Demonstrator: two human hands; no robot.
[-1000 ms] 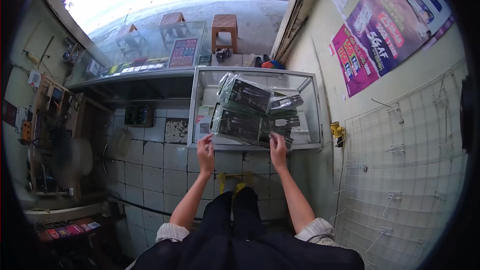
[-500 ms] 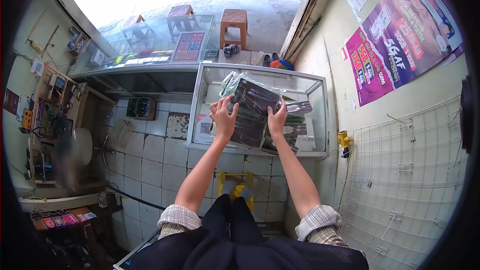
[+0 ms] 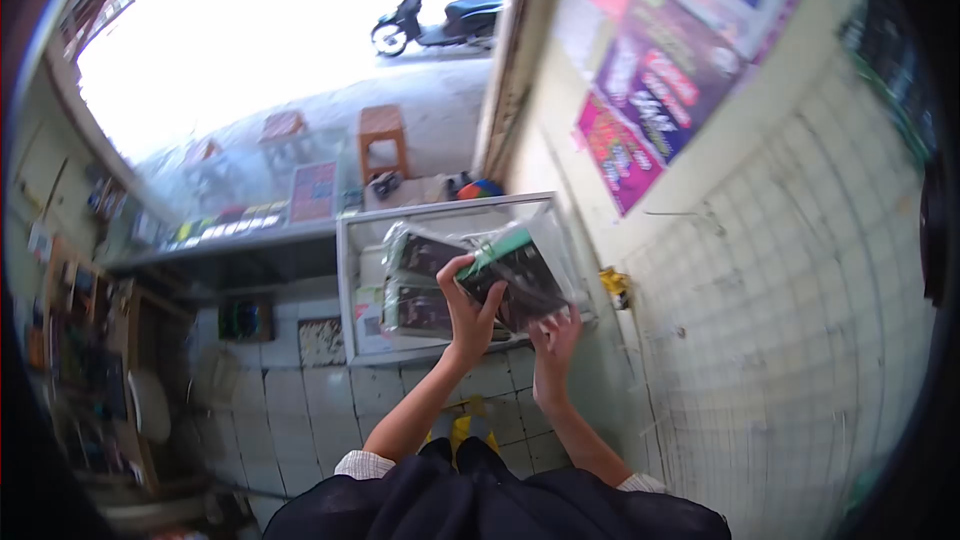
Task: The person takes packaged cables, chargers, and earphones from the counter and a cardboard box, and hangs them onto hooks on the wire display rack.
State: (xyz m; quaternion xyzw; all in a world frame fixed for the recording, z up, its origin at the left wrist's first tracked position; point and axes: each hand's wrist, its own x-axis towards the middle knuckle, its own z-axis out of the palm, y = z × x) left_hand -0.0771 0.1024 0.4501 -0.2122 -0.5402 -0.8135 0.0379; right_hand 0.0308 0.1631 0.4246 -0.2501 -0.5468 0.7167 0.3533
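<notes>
Above a low glass display case [image 3: 350,285], both hands hold a dark package in clear plastic [image 3: 530,285] with a green edge. My left hand [image 3: 470,310] grips its left side, thumb on the near face and fingers round the upper left edge. At its lower right corner, my right hand [image 3: 555,338] holds the edge with bent fingers. More dark packages in clear plastic [image 3: 418,308] lie on the case, left of the held one and partly behind my left hand. The print on the packages is blurred.
A longer glass counter [image 3: 225,245] stands at the left, with stools [image 3: 383,130] beyond it. Posters [image 3: 670,70] and a white wire grid [image 3: 780,340] are on the right wall. Below the case is a yellow step [image 3: 470,420]; a scooter [image 3: 435,25] is outside.
Both hands have lifted a package off the pile and turned it to a tilt, its green edge now showing. The view has swung right.
</notes>
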